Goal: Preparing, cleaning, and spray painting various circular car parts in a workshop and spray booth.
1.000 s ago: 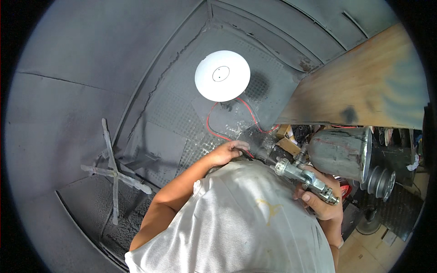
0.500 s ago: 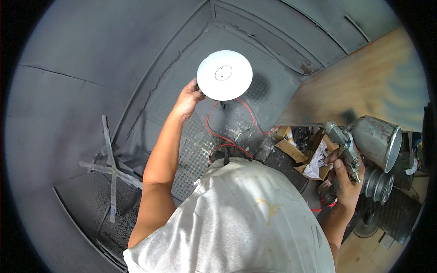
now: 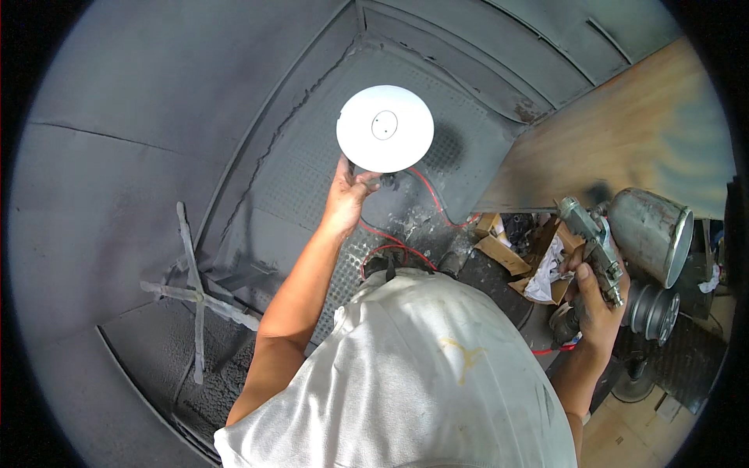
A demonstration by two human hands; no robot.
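Note:
A round white disc (image 3: 367, 144) with a small circle and two dark dots at its centre lies face up ahead of me. My left hand (image 3: 347, 195) is at its near left rim, fingers stretched apart and partly hidden under the edge. A dark piece (image 3: 388, 180) shows just below the rim; what carries the disc is hidden. On the right, my right hand (image 3: 597, 308) is wrapped round a metal spray gun (image 3: 589, 238). Its large dented metal cup (image 3: 644, 234) tilts outward to the right. Whether a finger presses the trigger cannot be made out.
A red hose (image 3: 425, 187) loops over the grey textured floor (image 3: 312, 148). Left stands a coated cross-shaped stand (image 3: 198, 296). To the right are an open cardboard box (image 3: 507, 256) with white paper, a wheel-like metal spool (image 3: 651, 312) and a wooden panel (image 3: 616, 132). Grey sheeting (image 3: 140, 86) encloses the left.
My left hand has moved right along the disc's rim, its fingers spreading. The disc has turned counterclockwise in place. My right hand and the spray gun have barely shifted.

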